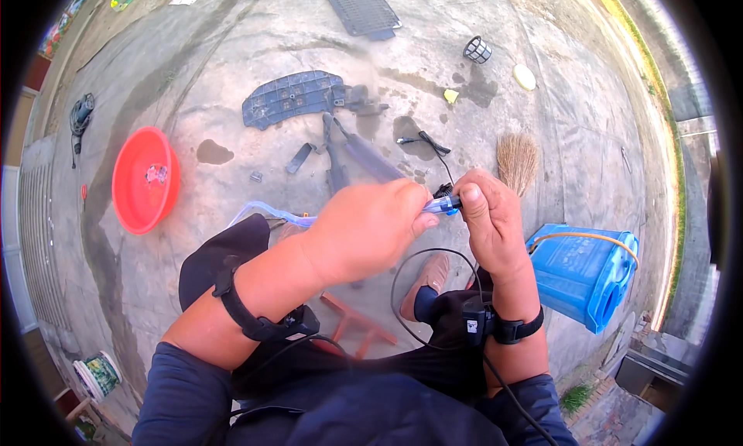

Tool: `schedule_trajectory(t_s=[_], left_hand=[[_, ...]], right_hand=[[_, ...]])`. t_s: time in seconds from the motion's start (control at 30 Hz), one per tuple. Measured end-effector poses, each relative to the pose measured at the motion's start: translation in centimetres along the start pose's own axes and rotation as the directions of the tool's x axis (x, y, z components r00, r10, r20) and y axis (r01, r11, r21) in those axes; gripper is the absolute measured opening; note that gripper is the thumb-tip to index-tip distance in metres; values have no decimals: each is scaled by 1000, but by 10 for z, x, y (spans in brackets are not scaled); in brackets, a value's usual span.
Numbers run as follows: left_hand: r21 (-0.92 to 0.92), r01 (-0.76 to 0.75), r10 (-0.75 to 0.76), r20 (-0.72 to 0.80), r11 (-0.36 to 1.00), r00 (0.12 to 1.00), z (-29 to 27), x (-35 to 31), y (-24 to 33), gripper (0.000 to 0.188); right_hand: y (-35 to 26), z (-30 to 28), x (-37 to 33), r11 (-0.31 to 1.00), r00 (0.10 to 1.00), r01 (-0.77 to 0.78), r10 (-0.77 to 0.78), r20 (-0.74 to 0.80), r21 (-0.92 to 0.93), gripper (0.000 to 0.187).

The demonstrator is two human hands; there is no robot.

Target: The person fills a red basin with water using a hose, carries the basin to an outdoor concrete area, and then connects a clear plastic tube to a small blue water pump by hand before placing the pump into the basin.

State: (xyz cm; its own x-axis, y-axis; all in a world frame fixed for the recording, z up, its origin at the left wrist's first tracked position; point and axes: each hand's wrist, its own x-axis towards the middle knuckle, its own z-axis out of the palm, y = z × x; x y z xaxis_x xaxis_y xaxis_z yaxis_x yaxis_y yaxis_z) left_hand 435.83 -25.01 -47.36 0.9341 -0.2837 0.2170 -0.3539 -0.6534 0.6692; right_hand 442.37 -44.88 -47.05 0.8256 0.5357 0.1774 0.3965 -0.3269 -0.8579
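Note:
My left hand (373, 228) is closed around a clear bluish plastic hose (267, 209), whose free length trails off to the left over my thigh. A short end of the hose pokes out on the right side of that fist. My right hand (493, 223) pinches a black fitting (457, 202) between thumb and fingers at this hose end. From this view I cannot tell whether the fitting is pushed fully in. Just beyond my hands lies a black cable with a plug (426, 140). A blue plastic tank (580, 269) with a carrying handle lies to the right.
A straw broom (517, 161) and a black strainer basket (477, 49) lie beyond my right hand. Ahead are a dark curved plastic panel (290, 99) and a dark grate (362, 11). At left stand a red basin (145, 184) and a dark corded tool (80, 121).

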Motion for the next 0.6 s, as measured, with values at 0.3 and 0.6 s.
schedule_trajectory(t_s=[0.3,0.6], left_hand=[[15,24,-25,31,1000,999,-4,1,5,19],[55,61,-62,17,997,998,-3,0,8,24]], right_hand=[[-3,7,-4,997,996,-76,75,39,28,39],[-5,11,-4,999,998,-40,40,58,0,37]])
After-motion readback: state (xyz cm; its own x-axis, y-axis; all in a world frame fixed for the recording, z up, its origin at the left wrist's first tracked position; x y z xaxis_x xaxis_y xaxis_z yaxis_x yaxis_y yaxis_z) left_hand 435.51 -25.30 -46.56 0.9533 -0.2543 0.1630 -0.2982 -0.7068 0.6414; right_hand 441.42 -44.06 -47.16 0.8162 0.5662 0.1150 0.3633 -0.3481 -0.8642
